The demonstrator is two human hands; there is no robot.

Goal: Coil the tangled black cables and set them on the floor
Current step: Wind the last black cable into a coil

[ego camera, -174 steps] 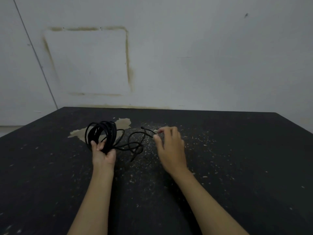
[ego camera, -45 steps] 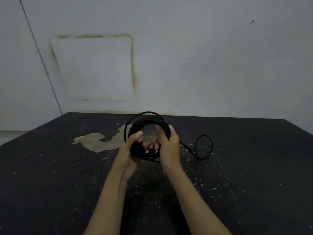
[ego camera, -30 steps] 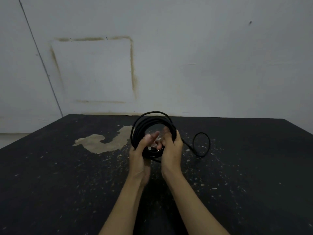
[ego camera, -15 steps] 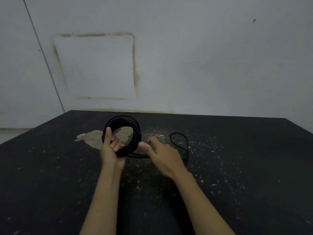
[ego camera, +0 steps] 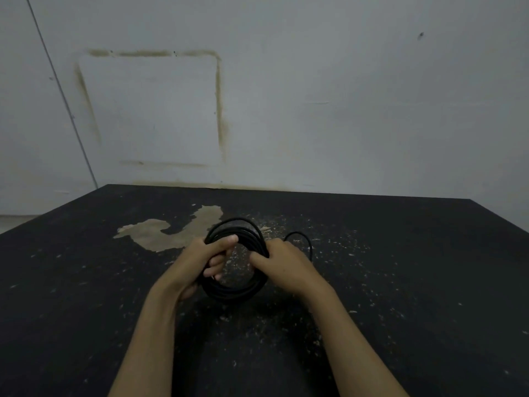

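Up close in the head view, both hands met on the coiled black cable (ego camera: 235,285), held just above the dark, speckled floor (ego camera: 400,282). The left hand (ego camera: 197,262) gripped the coil's left side — its fingers curled through the ring, the index finger lying across the top strands. The right hand (ego camera: 282,265) clasped the right side, thumb pressed on the bundle. A loose loop of the same cable (ego camera: 303,237) trailed out behind the right hand onto the floor. A pale, bare patch (ego camera: 169,232) lay on the floor just beyond the left hand. Behind, the white wall (ego camera: 343,96) carried a brownish square outline (ego camera: 219,110) — and a thin dark line ran down at far left.
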